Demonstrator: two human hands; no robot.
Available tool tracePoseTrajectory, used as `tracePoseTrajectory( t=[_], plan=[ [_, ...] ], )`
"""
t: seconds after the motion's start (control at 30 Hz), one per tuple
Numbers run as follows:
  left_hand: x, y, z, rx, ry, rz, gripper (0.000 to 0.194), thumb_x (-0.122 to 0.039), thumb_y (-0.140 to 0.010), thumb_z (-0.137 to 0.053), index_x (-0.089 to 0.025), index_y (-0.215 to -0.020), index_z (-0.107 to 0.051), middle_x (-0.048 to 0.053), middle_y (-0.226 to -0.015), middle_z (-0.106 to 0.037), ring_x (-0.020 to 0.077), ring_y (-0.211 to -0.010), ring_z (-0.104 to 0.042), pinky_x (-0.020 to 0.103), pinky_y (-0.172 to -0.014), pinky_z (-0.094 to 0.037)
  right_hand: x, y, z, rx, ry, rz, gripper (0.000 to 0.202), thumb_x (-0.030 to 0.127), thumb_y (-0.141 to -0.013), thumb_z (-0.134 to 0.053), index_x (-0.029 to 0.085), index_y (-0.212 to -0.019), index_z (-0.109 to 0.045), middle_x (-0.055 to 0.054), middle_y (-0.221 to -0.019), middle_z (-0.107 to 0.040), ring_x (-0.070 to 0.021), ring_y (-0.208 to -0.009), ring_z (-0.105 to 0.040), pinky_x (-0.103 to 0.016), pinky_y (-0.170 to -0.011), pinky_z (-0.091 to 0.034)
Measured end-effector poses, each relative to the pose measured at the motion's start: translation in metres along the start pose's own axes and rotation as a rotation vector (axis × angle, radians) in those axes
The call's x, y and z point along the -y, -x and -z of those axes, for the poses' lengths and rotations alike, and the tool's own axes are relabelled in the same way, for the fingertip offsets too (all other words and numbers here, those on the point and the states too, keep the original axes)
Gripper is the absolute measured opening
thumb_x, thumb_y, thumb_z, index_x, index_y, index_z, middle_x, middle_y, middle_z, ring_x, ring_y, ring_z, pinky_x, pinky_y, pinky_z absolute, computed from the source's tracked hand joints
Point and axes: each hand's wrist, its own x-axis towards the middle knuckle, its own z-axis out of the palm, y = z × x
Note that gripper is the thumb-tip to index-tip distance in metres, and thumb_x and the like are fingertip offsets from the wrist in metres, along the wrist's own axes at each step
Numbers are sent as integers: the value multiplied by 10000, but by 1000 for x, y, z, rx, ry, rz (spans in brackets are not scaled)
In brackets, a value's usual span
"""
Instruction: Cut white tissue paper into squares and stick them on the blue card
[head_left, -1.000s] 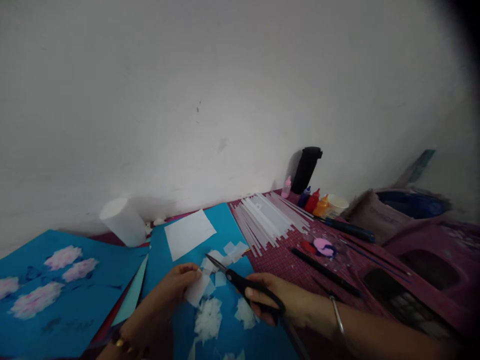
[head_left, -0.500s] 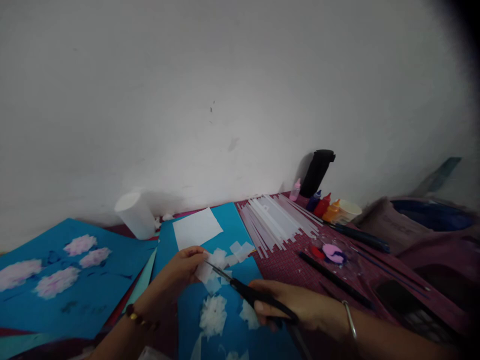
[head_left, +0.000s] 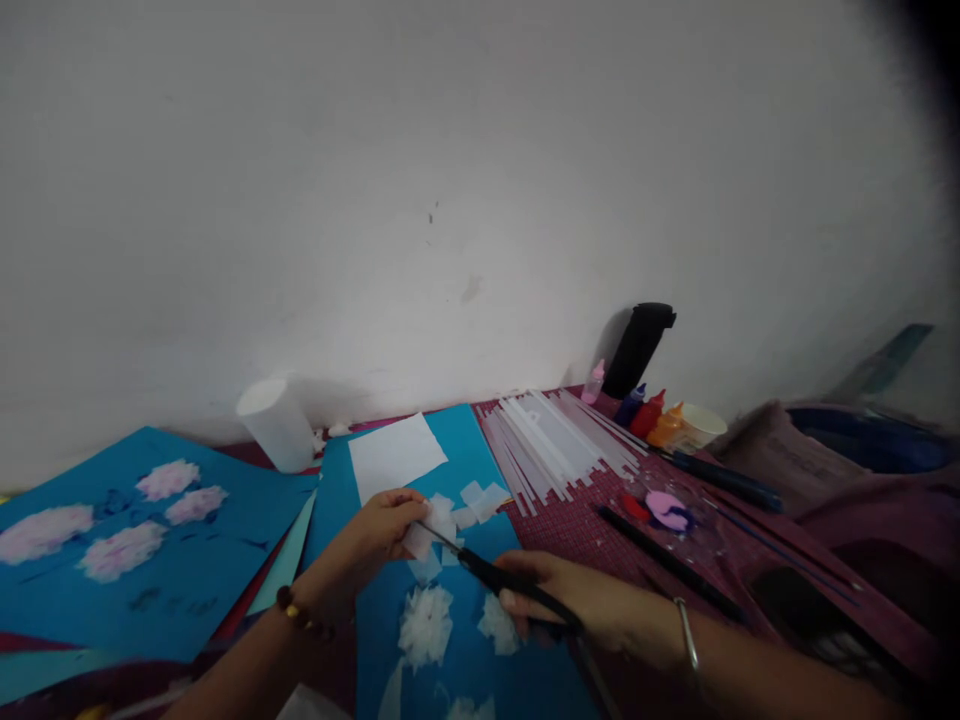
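Note:
My left hand (head_left: 391, 522) pinches a small piece of thin white paper (head_left: 418, 542) between thumb and fingers. Black-handled scissors (head_left: 487, 575) are in my right hand (head_left: 547, 595), and their blades reach to that paper; the blades look nearly closed. Beneath both hands lies a blue sheet (head_left: 379, 600). Loose white paper squares (head_left: 480, 503) are scattered on it near the blade tips. Closer to me, a ruffled white paper flower (head_left: 425, 625) sits on the sheet, and another white flower (head_left: 498, 622) is partly covered by my right hand.
At left lies a blue sheet with pinkish-white flowers (head_left: 124, 550). A white roll (head_left: 275, 428) stands by the wall. White strips (head_left: 559, 440) are to the right, with paint bottles (head_left: 646, 415), a black container (head_left: 637, 350), a paint palette (head_left: 667, 510) and a phone (head_left: 810, 610).
My left hand has shifted slightly right with the paper. The scissors' handles have drawn closer together, and the whole view has shifted a little.

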Motion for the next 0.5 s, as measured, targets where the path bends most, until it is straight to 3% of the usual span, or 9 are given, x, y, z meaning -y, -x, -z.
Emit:
tracePoseTrajectory(
  t=[0.37, 0.5],
  plan=[
    [-5, 1, -2, -22, 36, 46, 333, -460, -628, -705, -165, -751, -613, 2, -559, -623, 140, -516, -575, 259, -527, -476, -2, -5, 1, -71, 25, 20, 629, 676, -667, -662, 135, -955, -522, 64, -610, -503, -42, -430, -404, -191, -418, -292],
    [3, -8, 3, 48, 151, -4, 334, -230, -514, -745, -164, -815, -618, 10, -663, -665, 146, -579, -614, 256, -568, -485, -1, -5, 2, -83, -19, 8, 673, 694, -627, -683, 145, -969, -496, 54, -646, -522, -48, -455, -432, -190, -435, -309]
  ],
)
